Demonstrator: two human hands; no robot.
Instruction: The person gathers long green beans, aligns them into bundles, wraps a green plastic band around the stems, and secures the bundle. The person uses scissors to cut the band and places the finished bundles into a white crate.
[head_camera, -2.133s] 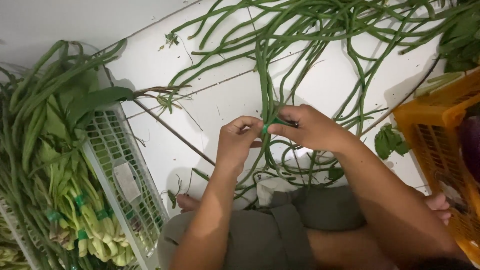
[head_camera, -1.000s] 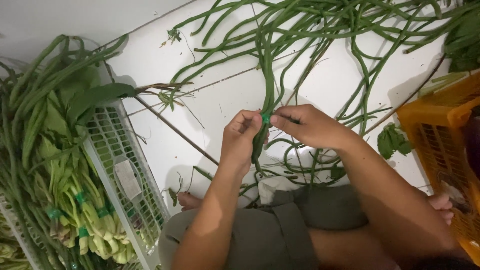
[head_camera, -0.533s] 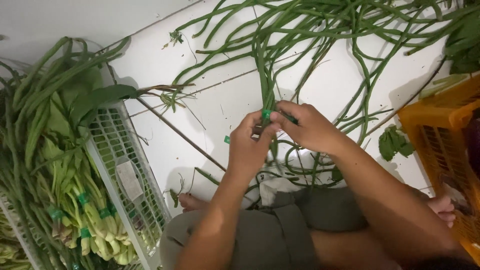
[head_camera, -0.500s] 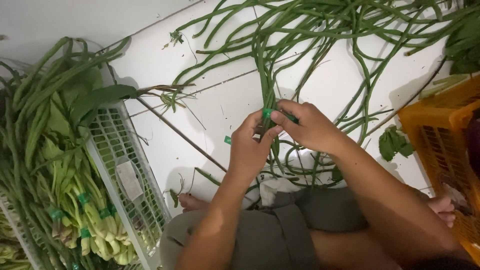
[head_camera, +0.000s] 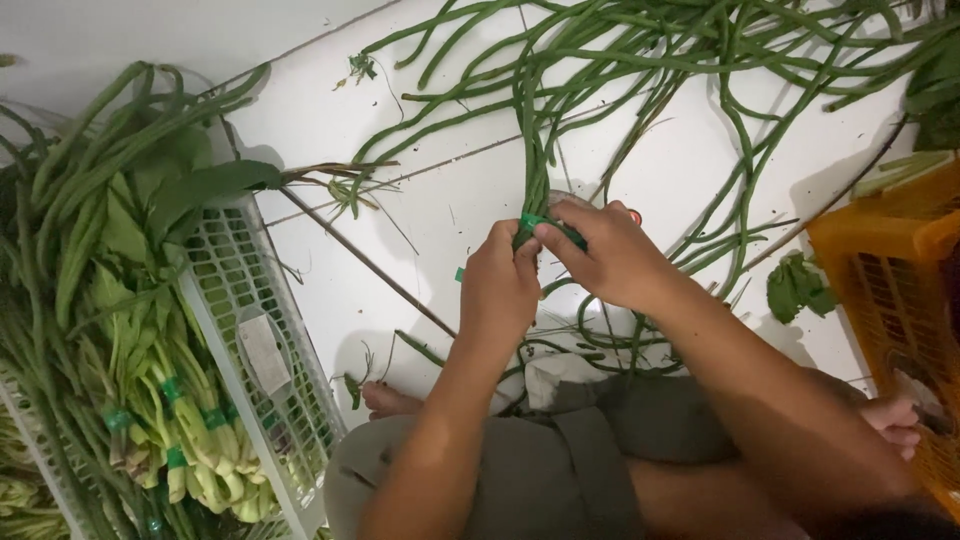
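Observation:
A bunch of long green beans (head_camera: 531, 130) stretches up from my hands across the white tiled floor. My left hand (head_camera: 497, 285) grips the gathered lower ends of the bunch. My right hand (head_camera: 605, 252) pinches a strip of green tape (head_camera: 540, 224) wrapped around the stems, fingers touching those of my left hand. The cut ends of the bunch are hidden behind my hands. My knees and grey shorts sit below.
A white plastic crate (head_camera: 262, 352) at left holds taped bundles of leafy greens (head_camera: 180, 420) and long beans. An orange plastic crate (head_camera: 890, 270) stands at right. More loose long beans (head_camera: 700, 60) sprawl over the floor ahead, with a thin brown stalk (head_camera: 370, 265) lying diagonally.
My hands have closed together on the bunch and shifted slightly left. The green tape now sits around the stems between my fingers.

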